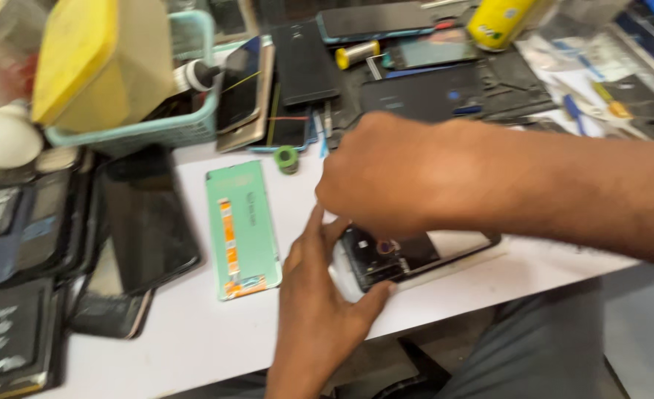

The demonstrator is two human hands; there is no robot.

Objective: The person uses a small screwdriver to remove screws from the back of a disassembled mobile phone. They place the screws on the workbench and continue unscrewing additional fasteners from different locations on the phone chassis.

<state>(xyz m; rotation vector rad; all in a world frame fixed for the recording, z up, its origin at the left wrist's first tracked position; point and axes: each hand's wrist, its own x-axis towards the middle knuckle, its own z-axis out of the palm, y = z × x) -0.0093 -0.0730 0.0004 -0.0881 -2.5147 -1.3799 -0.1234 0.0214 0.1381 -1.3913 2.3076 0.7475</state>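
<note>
An opened black phone lies near the front edge of the white table, its inner parts showing. My left hand grips its left end, thumb and fingers around the corner. My right hand is above the phone, fingers curled down onto its top; whatever is under the fingertips is hidden. A green display panel with orange flex strips lies flat to the left of the hands.
Several dark phones and screens are stacked at the left. A teal basket holding a yellow box stands at the back left. More phone parts, a small green roll and a yellow can crowd the back.
</note>
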